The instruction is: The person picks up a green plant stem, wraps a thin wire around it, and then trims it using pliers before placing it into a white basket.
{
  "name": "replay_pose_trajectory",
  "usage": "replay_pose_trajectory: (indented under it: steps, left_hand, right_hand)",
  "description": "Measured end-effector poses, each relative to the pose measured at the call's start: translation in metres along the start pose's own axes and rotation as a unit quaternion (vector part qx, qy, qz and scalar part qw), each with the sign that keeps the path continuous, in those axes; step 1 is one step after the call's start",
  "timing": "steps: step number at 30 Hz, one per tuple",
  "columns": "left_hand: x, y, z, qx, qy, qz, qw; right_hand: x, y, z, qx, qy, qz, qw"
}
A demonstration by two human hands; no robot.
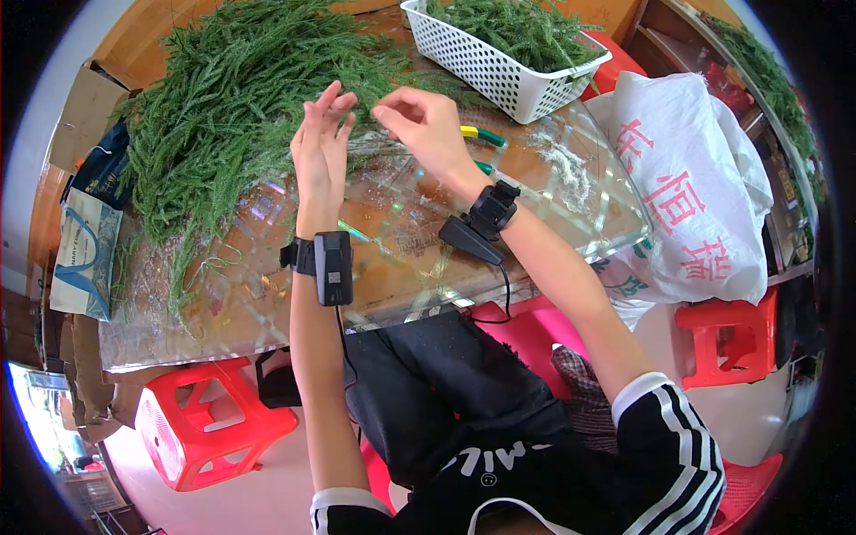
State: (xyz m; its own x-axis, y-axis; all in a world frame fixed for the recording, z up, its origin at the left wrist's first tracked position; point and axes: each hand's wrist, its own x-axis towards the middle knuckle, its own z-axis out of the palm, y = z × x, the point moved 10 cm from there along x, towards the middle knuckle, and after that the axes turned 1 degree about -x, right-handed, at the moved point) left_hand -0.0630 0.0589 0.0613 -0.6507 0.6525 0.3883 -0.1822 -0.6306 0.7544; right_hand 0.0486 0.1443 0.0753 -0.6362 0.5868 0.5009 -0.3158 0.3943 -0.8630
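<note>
My left hand [323,147] is raised over the table beside the green sprigs, its fingers apart and slightly curled, with nothing visible in it. Just to its right, my right hand [423,129] has thumb and index finger pressed together; whatever they pinch is too thin to make out. A large heap of green artificial sprigs [223,107] lies behind and left of my hands. Green-and-yellow handled pliers [483,135] rest on the table right of my right hand, partly hidden by it.
A white perforated basket [513,80] of sprigs stands at the back right of the table [401,259]. A white sack [691,187] is at the right, a paper bag [86,254] at the left. Red stools [209,423] stand below.
</note>
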Motion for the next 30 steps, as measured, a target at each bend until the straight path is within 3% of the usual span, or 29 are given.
replay_pose_trajectory:
  steps: [4,11,27,30]
  left_hand:
    - [0.001,-0.013,-0.008,-0.070,-0.007,-0.045,0.997]
    - [-0.003,-0.039,0.001,0.006,-0.081,-0.158,0.984]
    - [-0.013,-0.048,0.016,0.151,-0.111,-0.175,0.967]
    - [-0.013,-0.048,0.014,0.198,-0.113,-0.172,0.958]
  right_hand:
    - [0.001,-0.005,-0.013,0.022,0.054,-0.029,0.998]
    - [0.002,-0.003,-0.024,0.034,0.101,-0.042,0.993]
    - [0.005,0.022,-0.021,0.100,0.064,0.052,0.992]
    - [0.002,0.033,-0.001,0.156,-0.012,0.122,0.980]
